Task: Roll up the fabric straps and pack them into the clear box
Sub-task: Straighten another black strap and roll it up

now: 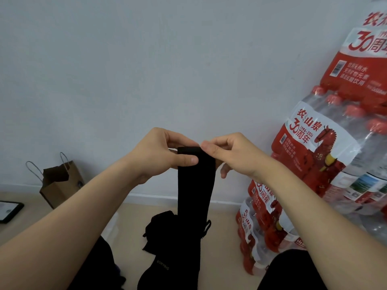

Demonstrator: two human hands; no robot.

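Observation:
A wide black fabric strap point(195, 191) hangs straight down in front of me, its top end folded over. My left hand point(161, 153) pinches the top left corner, thumb on the front. My right hand point(228, 152) pinches the top right corner with thumb and forefinger. The strap's lower part runs down between my knees. A heap of more black straps point(161, 229) lies on the floor behind it, one with a small buckle point(206, 227). A faint clear plastic edge point(111, 227) shows left of the heap; I cannot tell whether it is the box.
Shrink-wrapped packs of water bottles point(326, 164) with red labels are stacked at the right against the white wall. A brown paper bag point(60, 185) stands at the left by the wall. A dark tablet point(9, 210) lies at the far left on the beige floor.

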